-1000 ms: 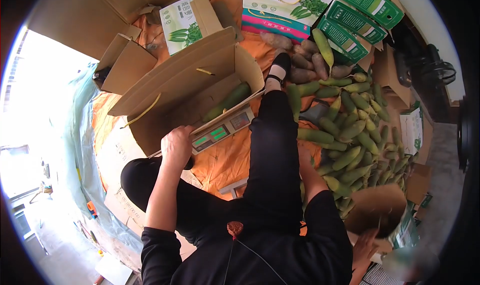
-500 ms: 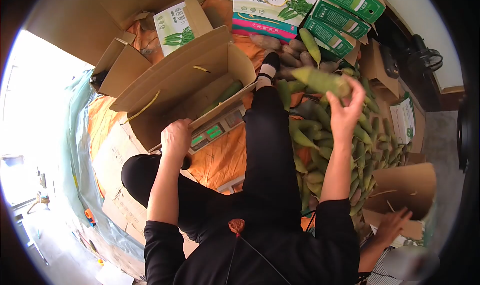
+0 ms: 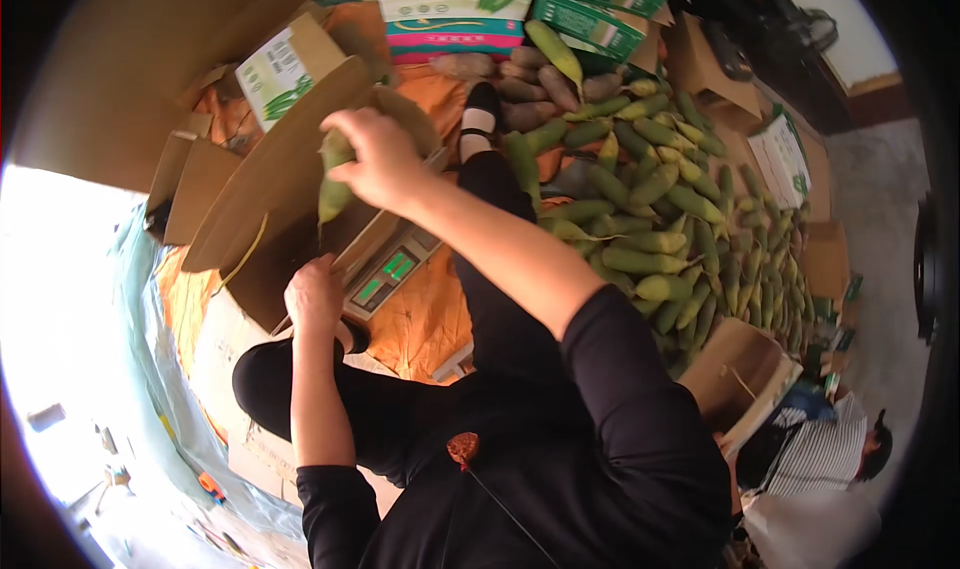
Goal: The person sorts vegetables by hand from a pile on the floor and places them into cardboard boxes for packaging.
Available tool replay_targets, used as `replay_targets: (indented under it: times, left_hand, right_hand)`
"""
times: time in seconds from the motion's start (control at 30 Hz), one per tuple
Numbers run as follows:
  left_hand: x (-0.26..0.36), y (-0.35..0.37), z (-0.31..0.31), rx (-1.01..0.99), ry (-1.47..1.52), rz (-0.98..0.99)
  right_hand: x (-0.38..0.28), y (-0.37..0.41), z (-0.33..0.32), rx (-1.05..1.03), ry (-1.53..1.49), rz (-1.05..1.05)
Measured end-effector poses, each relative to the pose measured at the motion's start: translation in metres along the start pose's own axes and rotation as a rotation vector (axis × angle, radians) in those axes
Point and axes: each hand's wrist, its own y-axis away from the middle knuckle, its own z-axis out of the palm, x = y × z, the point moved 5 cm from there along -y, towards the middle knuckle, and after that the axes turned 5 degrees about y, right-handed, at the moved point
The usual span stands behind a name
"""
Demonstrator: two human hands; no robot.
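The person sat on the floor with one black-clad leg stretched forward, the shoe [image 3: 482, 106] pointing toward a heap of brownish roots [image 3: 520, 81]. The right hand [image 3: 378, 157] was raised over the open cardboard box [image 3: 268, 184], its fingers and thumb closed around the upper part of a long green vegetable [image 3: 332, 187]. The vegetable hung nearly upright with its lower end pointing down into the mouth of the box, above the box floor and not touching it. The left hand [image 3: 313, 294] lay at the near edge of the box, just beside the scale [image 3: 386, 273], whose green display faced up. Its fingers seemed curled over the rim, though the grip itself was hidden behind the back of the hand. The box rested on the scale, and the scale sat on an orange cloth [image 3: 432, 321]. To the person's right, a wide pile of green vegetables [image 3: 660, 219] spread across the floor. Printed cartons [image 3: 455, 11] stood beyond the roots. At the lower right, another person in a striped shirt [image 3: 822, 455] sat close to a smaller brown box [image 3: 742, 371].
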Motion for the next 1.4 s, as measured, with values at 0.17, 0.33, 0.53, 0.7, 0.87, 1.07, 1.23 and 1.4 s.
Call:
replay_targets:
  times: [0.17,0.33,0.53,0.7,0.87,1.07,1.23,1.4]
  left_hand:
    - [0.005,0.001,-0.005,0.017,0.040,0.024]
    - [0.002,0.001,0.000,0.042,0.038,0.049]
    - [0.006,-0.001,-0.002,0.021,0.081,0.032]
    - [0.007,0.000,-0.002,-0.015,0.069,0.011]
    - [0.006,0.001,-0.003,0.028,0.084,-0.011]
    - [-0.001,-0.002,0.002,-0.020,0.118,-0.056]
    - [0.008,0.001,-0.004,0.025,0.110,-0.040]
    - [0.005,0.002,-0.003,0.036,0.126,-0.047]
  right_hand:
    - [0.028,-0.001,0.023,0.020,0.199,0.248]
    - [0.026,0.006,-0.063,0.063,0.083,0.108]
    - [0.159,0.140,-0.145,0.119,0.196,0.618]
    - [0.232,0.260,-0.146,0.047,0.680,0.723]
    - [0.301,0.330,-0.151,-0.029,0.304,1.385]
    - [0.311,0.375,-0.110,0.511,-0.587,1.861]
    - [0.356,0.368,-0.075,0.811,-0.977,1.817]
    - [0.352,0.358,-0.075,0.905,-1.028,1.868]
